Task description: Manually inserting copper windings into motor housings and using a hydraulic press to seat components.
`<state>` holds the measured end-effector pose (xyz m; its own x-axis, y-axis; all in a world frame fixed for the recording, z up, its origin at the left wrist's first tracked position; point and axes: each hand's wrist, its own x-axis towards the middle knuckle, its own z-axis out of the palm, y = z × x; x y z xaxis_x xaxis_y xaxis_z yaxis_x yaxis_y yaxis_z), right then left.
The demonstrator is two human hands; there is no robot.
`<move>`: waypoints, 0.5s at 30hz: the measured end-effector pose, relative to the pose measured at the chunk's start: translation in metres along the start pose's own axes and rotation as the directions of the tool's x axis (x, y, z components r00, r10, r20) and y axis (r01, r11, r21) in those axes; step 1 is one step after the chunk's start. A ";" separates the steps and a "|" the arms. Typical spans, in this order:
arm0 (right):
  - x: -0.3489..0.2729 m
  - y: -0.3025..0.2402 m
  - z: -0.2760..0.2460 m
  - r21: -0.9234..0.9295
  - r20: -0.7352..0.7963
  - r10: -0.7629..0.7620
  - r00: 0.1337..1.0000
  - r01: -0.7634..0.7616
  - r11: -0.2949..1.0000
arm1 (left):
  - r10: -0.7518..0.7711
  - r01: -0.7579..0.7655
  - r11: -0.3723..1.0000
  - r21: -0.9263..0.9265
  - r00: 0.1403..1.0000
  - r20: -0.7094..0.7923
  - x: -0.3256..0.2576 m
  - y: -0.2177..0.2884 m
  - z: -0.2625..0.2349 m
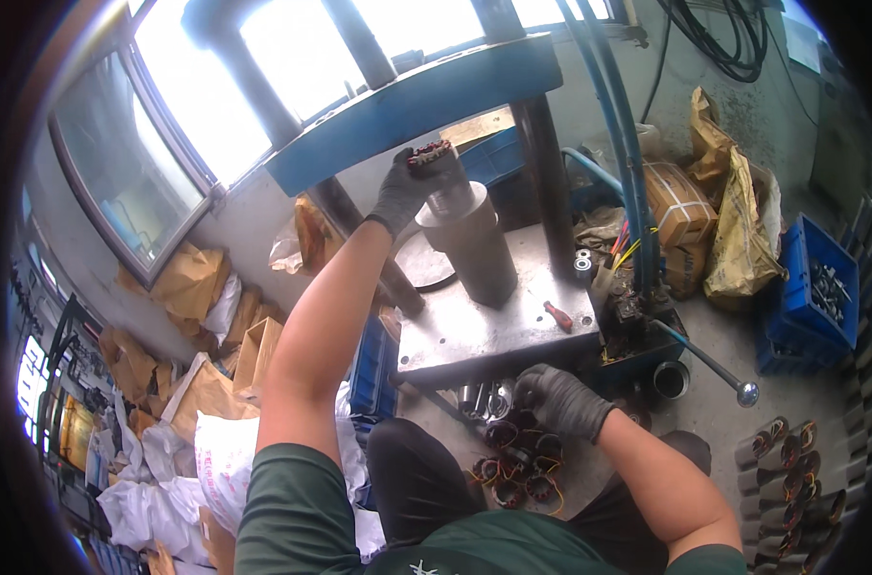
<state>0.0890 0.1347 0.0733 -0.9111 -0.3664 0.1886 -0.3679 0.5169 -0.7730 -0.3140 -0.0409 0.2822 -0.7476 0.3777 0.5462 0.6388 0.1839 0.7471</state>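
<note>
Gloved right hand (562, 399) beside shiny metal parts (498, 399), grip unclear

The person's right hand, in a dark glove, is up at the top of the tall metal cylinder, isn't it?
No: the head view shows the left hand, in a dark glove, up at the top of the tall metal cylinder.

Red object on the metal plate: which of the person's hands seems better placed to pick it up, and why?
Right, most likely. The right hand is by the near edge of the metal plate, close to the red object; the left hand is farther off, holding the metal part.
</note>
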 end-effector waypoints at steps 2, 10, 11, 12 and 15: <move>0.005 0.027 0.015 0.179 -0.295 0.001 0.956 0.054 0.982 | 0.175 -0.155 0.969 -0.191 0.980 0.094 -0.009 -0.017 0.016; -0.006 0.012 -0.007 0.361 -0.406 0.114 0.907 0.044 0.931 | -0.165 0.164 0.963 -0.216 0.986 0.015 -0.103 0.025 -0.039; -0.007 0.000 -0.014 0.220 -0.395 0.048 0.917 0.044 0.974 | -0.101 0.097 0.952 -0.289 0.995 0.000 -0.119 0.011 -0.054; -0.009 -0.011 -0.019 0.075 -0.373 -0.015 0.928 0.046 0.996 | -0.103 0.042 0.921 -0.387 0.985 -0.138 -0.141 0.007 -0.057; -0.011 -0.034 -0.026 -0.180 -0.194 -0.106 0.975 0.071 0.981 | -0.096 -0.001 0.965 -0.262 0.929 -0.356 -0.209 -0.046 -0.100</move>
<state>0.1070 0.1413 0.1132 -0.8856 -0.2625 0.3832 -0.4591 0.6205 -0.6358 -0.2054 -0.2188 0.1720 -0.8208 0.0101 0.5711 0.5696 -0.0605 0.8197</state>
